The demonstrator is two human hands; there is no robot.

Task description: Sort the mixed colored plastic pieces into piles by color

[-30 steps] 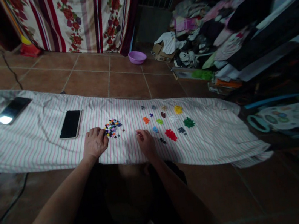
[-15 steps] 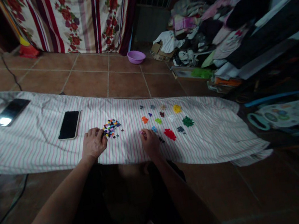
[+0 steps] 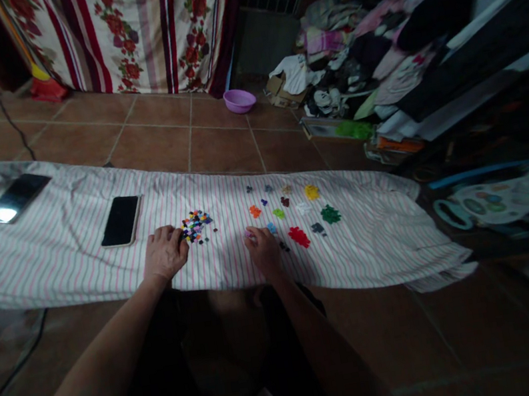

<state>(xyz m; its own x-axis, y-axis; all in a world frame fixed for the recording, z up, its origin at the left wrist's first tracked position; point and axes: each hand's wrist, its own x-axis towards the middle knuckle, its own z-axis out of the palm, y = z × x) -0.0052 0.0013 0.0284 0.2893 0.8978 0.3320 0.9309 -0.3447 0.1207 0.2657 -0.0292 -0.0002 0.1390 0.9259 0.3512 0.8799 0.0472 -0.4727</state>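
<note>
Roughly a dozen colour groups [image 3: 311, 191] laid out, one mixed heap [image 3: 194, 225] left (well along, I'd judge).
Left hand [image 3: 165, 252] lies on the striped cloth [image 3: 49, 247], fingers loosely bent, gripping nothing, tips touching the heap. Right hand [image 3: 264, 252] bends over a pink piece [image 3: 249, 234] near the red group [image 3: 299, 237]; held or not, I cannot tell. Phone [image 3: 120, 220] to the left; tiled floor [image 3: 220, 148], purple bowl [image 3: 239, 100] and heaped clothes [image 3: 373, 58] beyond.

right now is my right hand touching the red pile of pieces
Apart. The head view shows striped cloth between the right hand and the red pile.
</note>
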